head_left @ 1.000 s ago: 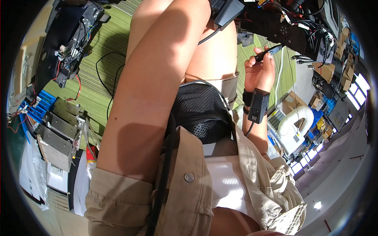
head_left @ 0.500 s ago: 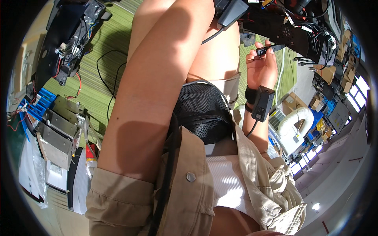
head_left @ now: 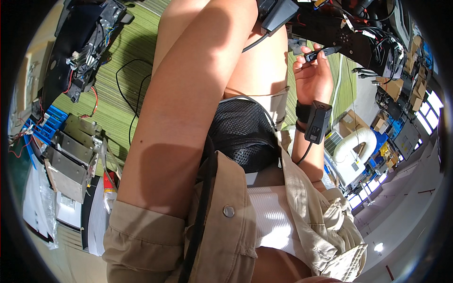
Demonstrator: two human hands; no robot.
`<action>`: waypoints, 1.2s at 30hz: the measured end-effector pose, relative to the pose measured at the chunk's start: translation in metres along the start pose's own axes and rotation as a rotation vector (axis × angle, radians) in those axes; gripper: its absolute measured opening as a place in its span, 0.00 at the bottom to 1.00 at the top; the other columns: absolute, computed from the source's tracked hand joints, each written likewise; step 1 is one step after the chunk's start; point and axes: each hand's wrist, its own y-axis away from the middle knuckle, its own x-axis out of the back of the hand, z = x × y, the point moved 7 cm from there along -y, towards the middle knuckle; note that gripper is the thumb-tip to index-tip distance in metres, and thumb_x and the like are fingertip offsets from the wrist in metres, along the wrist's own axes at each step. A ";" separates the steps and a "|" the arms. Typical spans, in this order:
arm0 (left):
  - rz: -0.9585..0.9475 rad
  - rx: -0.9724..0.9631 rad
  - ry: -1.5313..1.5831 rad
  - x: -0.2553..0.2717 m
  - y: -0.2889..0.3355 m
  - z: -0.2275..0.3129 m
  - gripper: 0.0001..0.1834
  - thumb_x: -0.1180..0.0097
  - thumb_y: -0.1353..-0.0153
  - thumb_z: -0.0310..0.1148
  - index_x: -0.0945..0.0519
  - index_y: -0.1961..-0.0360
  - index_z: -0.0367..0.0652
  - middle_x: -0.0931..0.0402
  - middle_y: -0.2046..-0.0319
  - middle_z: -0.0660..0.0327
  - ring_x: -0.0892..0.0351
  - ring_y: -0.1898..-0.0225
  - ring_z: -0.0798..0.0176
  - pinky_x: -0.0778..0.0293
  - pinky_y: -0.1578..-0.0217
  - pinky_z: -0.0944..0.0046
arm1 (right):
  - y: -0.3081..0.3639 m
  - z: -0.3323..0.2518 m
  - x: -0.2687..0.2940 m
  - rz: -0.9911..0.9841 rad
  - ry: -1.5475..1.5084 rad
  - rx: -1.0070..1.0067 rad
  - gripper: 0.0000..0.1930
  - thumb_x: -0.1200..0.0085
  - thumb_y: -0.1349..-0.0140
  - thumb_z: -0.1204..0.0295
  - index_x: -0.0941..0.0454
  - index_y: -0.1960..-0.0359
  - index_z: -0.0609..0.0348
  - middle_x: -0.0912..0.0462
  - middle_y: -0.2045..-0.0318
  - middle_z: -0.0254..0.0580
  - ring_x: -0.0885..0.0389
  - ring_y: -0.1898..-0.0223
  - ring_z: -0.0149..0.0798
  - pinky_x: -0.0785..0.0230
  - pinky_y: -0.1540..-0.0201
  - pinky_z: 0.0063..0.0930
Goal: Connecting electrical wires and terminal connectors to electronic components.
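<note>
My right hand [head_left: 314,82] is closed, palm up, its fingers and thumb pinching a slim black pointed tool [head_left: 323,53]. I cannot make out the tool's exact kind. Its tip points right, toward a black perforated panel [head_left: 344,38] with wiring. A black box is strapped at my right wrist. My left forearm [head_left: 184,108] stretches from the lower left to the top edge, where another black wrist box [head_left: 279,18] shows. The left hand itself lies beyond the upper edge, out of sight.
A black mesh bag [head_left: 243,134] sits in my lap. Electronics with loose wires [head_left: 92,47] lie on the green carpet at left, near metal brackets [head_left: 71,162] and a blue plastic rack [head_left: 52,123]. At right are bundled cables [head_left: 384,47], a white hose [head_left: 365,141] and cardboard boxes.
My right hand has turned slightly and the black tool has risen a little, its tip now angled more upward. My left arm looks the same.
</note>
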 end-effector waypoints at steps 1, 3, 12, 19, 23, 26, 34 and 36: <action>0.005 0.011 0.012 0.002 -0.004 0.000 0.16 0.56 0.48 0.39 0.27 0.62 0.43 0.24 0.63 0.62 0.26 0.64 0.64 0.35 0.62 0.63 | -0.001 -0.001 -0.002 0.002 0.026 0.016 0.11 0.62 0.36 0.68 0.35 0.57 0.60 0.25 0.67 0.45 0.27 0.72 0.36 0.32 0.67 0.26; 0.008 0.026 0.027 0.003 -0.007 -0.002 0.15 0.56 0.48 0.39 0.27 0.62 0.43 0.23 0.64 0.62 0.26 0.65 0.64 0.35 0.63 0.64 | -0.003 -0.005 -0.003 0.023 0.056 0.032 0.11 0.61 0.37 0.68 0.34 0.57 0.60 0.26 0.67 0.44 0.30 0.72 0.34 0.35 0.67 0.25; 0.018 0.035 0.023 0.003 -0.010 -0.006 0.16 0.56 0.48 0.39 0.27 0.62 0.43 0.23 0.64 0.62 0.27 0.64 0.63 0.36 0.61 0.62 | -0.016 -0.015 -0.003 -0.078 0.004 0.065 0.12 0.63 0.36 0.68 0.36 0.56 0.62 0.25 0.70 0.46 0.30 0.77 0.33 0.37 0.73 0.25; 0.012 0.055 0.018 0.001 -0.009 -0.007 0.16 0.56 0.47 0.39 0.27 0.62 0.43 0.23 0.64 0.62 0.27 0.65 0.64 0.36 0.60 0.62 | -0.017 -0.019 -0.005 -0.089 0.091 0.079 0.12 0.61 0.37 0.68 0.33 0.57 0.60 0.25 0.68 0.43 0.30 0.75 0.32 0.39 0.71 0.23; 0.026 0.051 -0.001 0.004 -0.010 -0.005 0.15 0.56 0.47 0.40 0.27 0.62 0.43 0.23 0.64 0.62 0.27 0.65 0.64 0.36 0.60 0.61 | -0.017 -0.012 -0.003 -0.074 0.061 0.060 0.12 0.62 0.37 0.68 0.33 0.57 0.61 0.25 0.69 0.44 0.30 0.75 0.33 0.38 0.71 0.23; 0.021 0.058 0.006 0.003 -0.011 -0.005 0.16 0.56 0.48 0.39 0.27 0.61 0.43 0.23 0.63 0.61 0.27 0.64 0.63 0.36 0.59 0.61 | -0.017 -0.008 0.000 -0.043 0.042 0.038 0.11 0.62 0.37 0.69 0.33 0.57 0.61 0.25 0.69 0.45 0.29 0.75 0.34 0.37 0.71 0.24; -0.001 0.037 0.001 0.003 -0.009 -0.006 0.17 0.56 0.48 0.39 0.27 0.60 0.42 0.24 0.62 0.60 0.27 0.63 0.63 0.36 0.60 0.62 | -0.017 -0.001 0.008 0.009 0.017 0.003 0.11 0.62 0.37 0.69 0.35 0.58 0.62 0.23 0.71 0.45 0.27 0.78 0.35 0.33 0.73 0.25; 0.001 0.029 -0.004 0.003 -0.009 -0.006 0.16 0.56 0.48 0.39 0.27 0.60 0.42 0.24 0.62 0.61 0.27 0.63 0.63 0.36 0.60 0.62 | -0.016 -0.001 0.007 0.020 0.027 0.008 0.11 0.62 0.37 0.69 0.35 0.58 0.62 0.23 0.70 0.45 0.27 0.78 0.35 0.33 0.73 0.24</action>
